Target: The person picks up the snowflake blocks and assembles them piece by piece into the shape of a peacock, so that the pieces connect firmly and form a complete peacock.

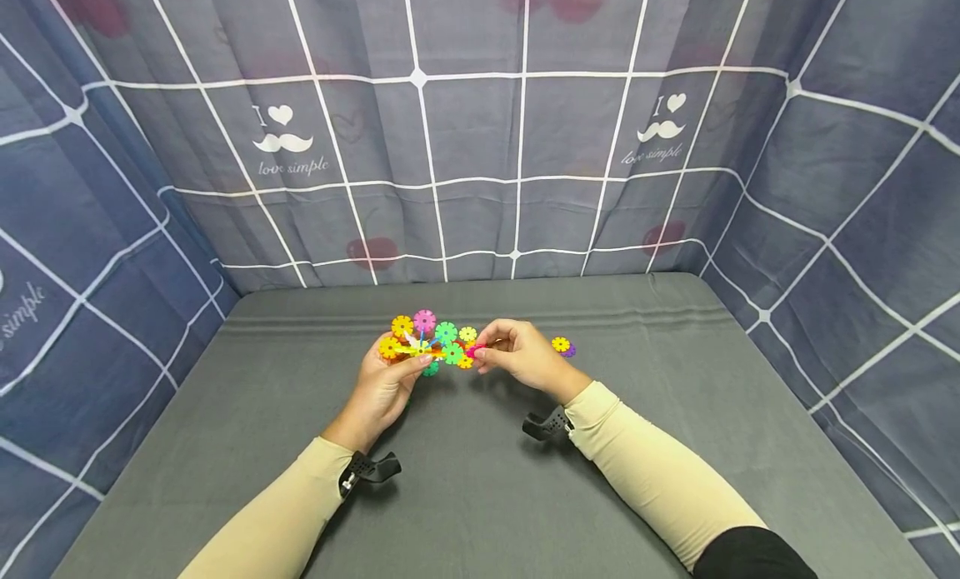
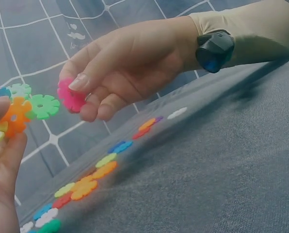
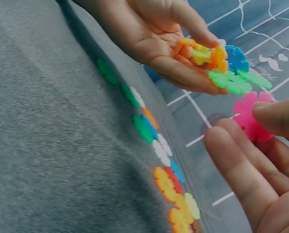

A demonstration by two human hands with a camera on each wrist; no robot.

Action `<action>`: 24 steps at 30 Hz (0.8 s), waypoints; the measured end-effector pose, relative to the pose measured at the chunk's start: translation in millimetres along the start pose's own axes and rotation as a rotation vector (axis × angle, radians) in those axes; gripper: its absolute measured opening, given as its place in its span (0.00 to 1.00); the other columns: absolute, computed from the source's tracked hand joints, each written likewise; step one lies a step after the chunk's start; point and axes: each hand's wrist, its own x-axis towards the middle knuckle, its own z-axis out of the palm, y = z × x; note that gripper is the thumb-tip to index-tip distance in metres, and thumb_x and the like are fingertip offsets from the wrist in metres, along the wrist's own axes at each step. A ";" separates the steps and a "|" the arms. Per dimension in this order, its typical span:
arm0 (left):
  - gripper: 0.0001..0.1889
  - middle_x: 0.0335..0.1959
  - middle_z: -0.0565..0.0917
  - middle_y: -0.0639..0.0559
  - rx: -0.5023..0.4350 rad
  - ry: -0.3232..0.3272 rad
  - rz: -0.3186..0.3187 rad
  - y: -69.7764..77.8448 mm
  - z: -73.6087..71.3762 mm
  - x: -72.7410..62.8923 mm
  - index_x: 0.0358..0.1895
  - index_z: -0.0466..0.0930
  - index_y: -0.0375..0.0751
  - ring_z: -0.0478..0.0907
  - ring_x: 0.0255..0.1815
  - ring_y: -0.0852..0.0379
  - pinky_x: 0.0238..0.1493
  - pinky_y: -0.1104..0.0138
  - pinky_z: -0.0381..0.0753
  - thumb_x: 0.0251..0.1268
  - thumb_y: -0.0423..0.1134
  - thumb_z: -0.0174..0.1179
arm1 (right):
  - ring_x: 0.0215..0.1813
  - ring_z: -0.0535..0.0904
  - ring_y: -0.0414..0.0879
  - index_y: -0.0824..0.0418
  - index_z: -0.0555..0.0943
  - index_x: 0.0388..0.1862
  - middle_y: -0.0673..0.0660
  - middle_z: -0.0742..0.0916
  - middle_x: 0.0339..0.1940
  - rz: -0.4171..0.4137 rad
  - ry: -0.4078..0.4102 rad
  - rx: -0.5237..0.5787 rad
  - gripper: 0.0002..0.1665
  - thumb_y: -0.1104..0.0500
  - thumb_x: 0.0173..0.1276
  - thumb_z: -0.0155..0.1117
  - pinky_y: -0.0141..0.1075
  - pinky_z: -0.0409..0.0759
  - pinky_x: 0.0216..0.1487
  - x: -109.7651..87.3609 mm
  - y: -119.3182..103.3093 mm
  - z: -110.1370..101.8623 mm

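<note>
The right hand (image 1: 528, 358) pinches a pink notched disc (image 2: 72, 95) between thumb and fingers; the left hand (image 1: 386, 383) grips a cluster (image 3: 218, 59) of joined discs, thumb on top and fingers beneath. Taking the cluster as the clock's centre in the head view, the pink disc is at 3 o'clock and the left hand near 8. A green disc (image 2: 44, 106) on the cluster faces the pink one, just beside it — the left wrist view shows a gap.

The step in hand looks like adding the pink disc to the cluster. The next move would call for lining up a notch with one on the green disc, then a push while the left hand steadies the cluster.

Farther out, loose discs (image 2: 84, 188) lie on the counter (image 1: 480, 479), slanting in the left wrist view from between 7 and 8 o'clock toward the middle. Past the right hand, at 3 o'clock, a yellow disc (image 1: 560, 344) overlaps a purple disc (image 1: 572, 351).

The checked curtain (image 1: 480, 129) carries the only readable writing — "I", a heart, a moustache and "love simple" — at 11 and between 1 and 2 o'clock; "simple" shows again toward 9.
</note>
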 end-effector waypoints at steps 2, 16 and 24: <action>0.28 0.50 0.82 0.43 0.003 0.005 0.001 -0.1 -0.5 -0.1 0.62 0.67 0.30 0.84 0.49 0.50 0.49 0.62 0.87 0.61 0.08 0.57 | 0.44 0.83 0.79 0.79 0.79 0.46 0.70 0.87 0.41 -0.011 -0.002 0.002 0.06 0.78 0.72 0.64 0.64 0.83 0.47 -0.6 2.0 1.5; 0.29 0.52 0.82 0.42 0.000 -0.018 -0.008 -2.5 2.9 -2.0 0.61 0.70 0.34 0.83 0.49 0.50 0.49 0.63 0.86 0.60 0.08 0.57 | 0.42 0.87 0.72 0.76 0.81 0.44 0.68 0.87 0.40 -0.064 0.021 -0.010 0.05 0.76 0.71 0.67 0.65 0.83 0.47 -1.2 3.3 7.2; 0.30 0.58 0.81 0.38 -0.033 0.024 0.033 -2.3 2.2 -0.5 0.64 0.69 0.31 0.83 0.56 0.45 0.60 0.57 0.82 0.60 0.07 0.55 | 0.45 0.82 0.81 0.76 0.81 0.45 0.74 0.87 0.42 -0.054 0.053 0.035 0.05 0.76 0.72 0.67 0.67 0.81 0.49 -1.6 0.8 4.1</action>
